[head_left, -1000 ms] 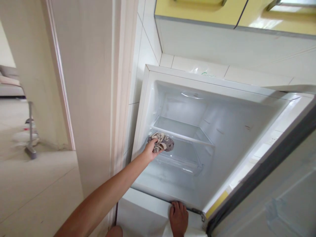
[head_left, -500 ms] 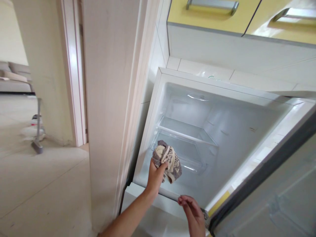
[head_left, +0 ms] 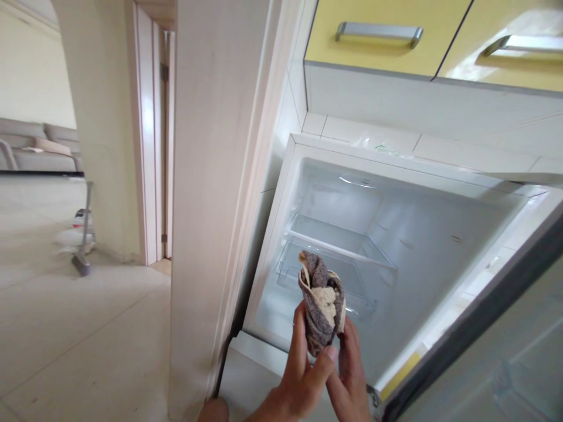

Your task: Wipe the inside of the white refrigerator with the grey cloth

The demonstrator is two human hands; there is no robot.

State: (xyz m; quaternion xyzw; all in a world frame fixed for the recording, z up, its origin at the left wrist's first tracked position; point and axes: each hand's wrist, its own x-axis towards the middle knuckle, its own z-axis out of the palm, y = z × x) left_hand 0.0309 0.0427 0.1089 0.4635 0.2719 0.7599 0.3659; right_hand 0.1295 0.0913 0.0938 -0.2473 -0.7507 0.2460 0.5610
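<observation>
A bunched-up grey and cream patterned cloth (head_left: pixel 324 302) is gripped between both my hands, in front of the opened fridge (head_left: pixel 275 252). My left hand (head_left: pixel 303 357) holds it from the left and below, thumb across its lower end. On the other side my right hand (head_left: pixel 349 369) closes round the cloth's lower right; part of its fingers is hidden behind the cloth. Behind the cloth are a glass shelf (head_left: pixel 343 237) and a clear drawer (head_left: pixel 290 272) inside the fridge.
The fridge door (head_left: pixel 505 346) stands swung out at the right. Yellow cupboards (head_left: pixel 378 53) hang above. A pale door panel (head_left: pixel 211 205) rises close on the left. Farther left a broom (head_left: pixel 83 246) leans by a wall, with a sofa (head_left: pixel 39 152) beyond.
My right hand has come up to the cloth and now grips it along with my left. The cloth has moved slightly right and is turned and folded differently.
</observation>
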